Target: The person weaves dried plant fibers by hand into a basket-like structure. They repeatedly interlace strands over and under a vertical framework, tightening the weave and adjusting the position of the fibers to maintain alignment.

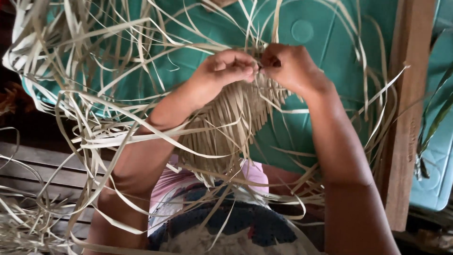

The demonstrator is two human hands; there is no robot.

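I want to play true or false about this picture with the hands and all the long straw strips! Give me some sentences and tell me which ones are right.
1. Both hands are pinching strips at the top edge of the woven piece. True: the left hand and the right hand meet there, fingers closed on the strips.
2. The surface behind the weaving is red. False: it is a green plastic surface.
3. Loose pale strips spread out to the left of the hands. True.
4. A wooden plank stands to the right of the hands. True.
5. The right hand holds scissors. False: no tool shows; it grips only strips.
6. The woven piece lies flat on the floor. False: it hangs from the hands, over the person's lap.
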